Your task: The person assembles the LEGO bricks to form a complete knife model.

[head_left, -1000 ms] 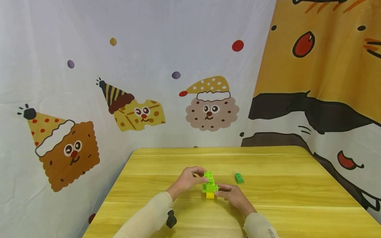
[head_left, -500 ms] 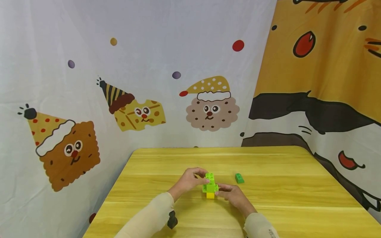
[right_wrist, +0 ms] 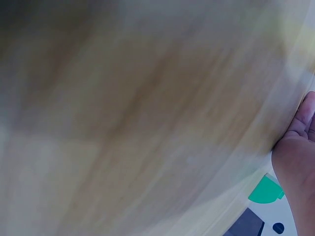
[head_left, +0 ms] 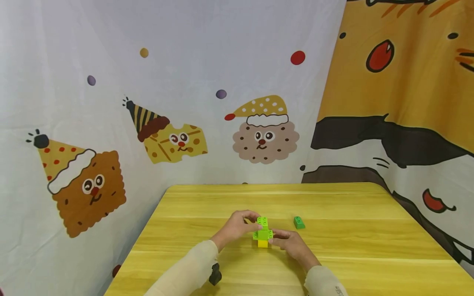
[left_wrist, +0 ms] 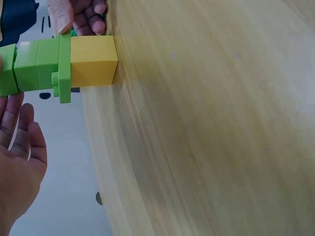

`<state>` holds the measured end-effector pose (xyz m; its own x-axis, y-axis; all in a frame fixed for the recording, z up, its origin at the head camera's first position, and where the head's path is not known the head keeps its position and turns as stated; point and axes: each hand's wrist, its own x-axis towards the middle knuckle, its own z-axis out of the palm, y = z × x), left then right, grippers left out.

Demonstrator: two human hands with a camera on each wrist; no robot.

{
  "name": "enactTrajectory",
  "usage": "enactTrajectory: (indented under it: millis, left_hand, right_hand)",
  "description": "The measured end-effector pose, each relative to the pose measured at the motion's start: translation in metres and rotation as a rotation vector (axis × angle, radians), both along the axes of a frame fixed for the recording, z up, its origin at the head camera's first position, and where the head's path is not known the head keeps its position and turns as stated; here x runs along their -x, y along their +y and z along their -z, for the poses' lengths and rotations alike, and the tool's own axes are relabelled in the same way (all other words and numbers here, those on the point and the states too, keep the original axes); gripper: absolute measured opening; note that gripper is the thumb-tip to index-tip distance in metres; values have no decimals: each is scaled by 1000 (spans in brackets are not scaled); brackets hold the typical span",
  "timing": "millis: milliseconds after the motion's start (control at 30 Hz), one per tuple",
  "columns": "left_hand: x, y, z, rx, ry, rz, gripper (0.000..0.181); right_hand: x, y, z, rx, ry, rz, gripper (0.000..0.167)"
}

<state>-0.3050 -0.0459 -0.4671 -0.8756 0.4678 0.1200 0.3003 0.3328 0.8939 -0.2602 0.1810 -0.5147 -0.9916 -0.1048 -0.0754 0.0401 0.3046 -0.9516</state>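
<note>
A stack of light green blocks (head_left: 263,234) stands upright on a yellow block (head_left: 263,243) in the head view. The left hand (head_left: 237,226) pinches the top green block (head_left: 262,220) between thumb and fingers. Lower down, the right hand (head_left: 292,245) grips the wide green piece from the right side. In the left wrist view the stack lies sideways across the picture, its yellow block (left_wrist: 93,61) at the right end, with a thin gap line under the top block (left_wrist: 8,70). Only part of the right hand (right_wrist: 295,152) shows in the right wrist view.
A darker green block (head_left: 299,222) sits on the wooden table (head_left: 344,234) beyond the right hand. A small black object (head_left: 215,274) is beside the left sleeve. Behind the table hangs a cloth with printed cartoon figures.
The top green block and the left hand's fingers have moved slightly down and right, and the block sits lower over the stack. The right hand keeps its hold.
</note>
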Motion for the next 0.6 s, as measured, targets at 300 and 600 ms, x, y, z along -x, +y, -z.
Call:
enactTrajectory:
  millis: [300,600]
  left_hand:
    - [-1,1,4,-33,-22,-2,30]
    - [-2,3,7,-78,-7,-16,31]
  right_hand:
    - [0,0,1,-15,-10,16,46]
    - [1,0,0,-2,-12,8,45]
